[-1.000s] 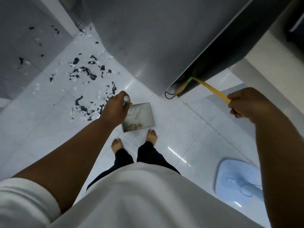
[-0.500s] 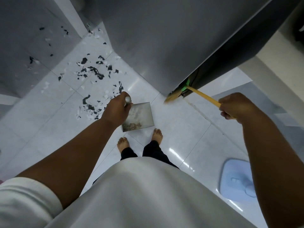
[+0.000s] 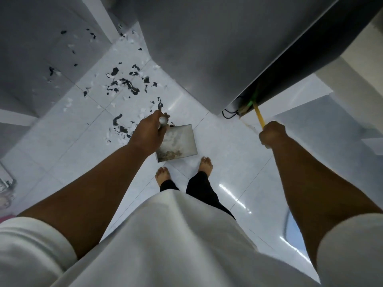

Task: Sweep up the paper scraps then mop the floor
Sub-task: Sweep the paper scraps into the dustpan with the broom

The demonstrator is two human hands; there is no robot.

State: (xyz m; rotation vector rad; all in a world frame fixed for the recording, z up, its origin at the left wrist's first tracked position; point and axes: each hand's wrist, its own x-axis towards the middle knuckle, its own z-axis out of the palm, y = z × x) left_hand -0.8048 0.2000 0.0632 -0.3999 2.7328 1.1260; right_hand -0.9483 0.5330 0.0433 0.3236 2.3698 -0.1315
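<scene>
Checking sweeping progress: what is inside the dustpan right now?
Brownish dirt lies along the near edge of the dustpan; the rest looks like bare, smudged metal. The left hand covers its corner by the handle.

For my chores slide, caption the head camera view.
Left hand holds a dustpan, right hand grips a broom, and scraps lie scattered on the floor.

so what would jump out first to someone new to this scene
The black and white paper scraps scattered over the pale floor tiles at upper left. Next, the left hand gripping a metal dustpan at centre, some debris already in it, and the right hand holding a yellow broom handle that runs to the foot of the grey appliance.
</scene>
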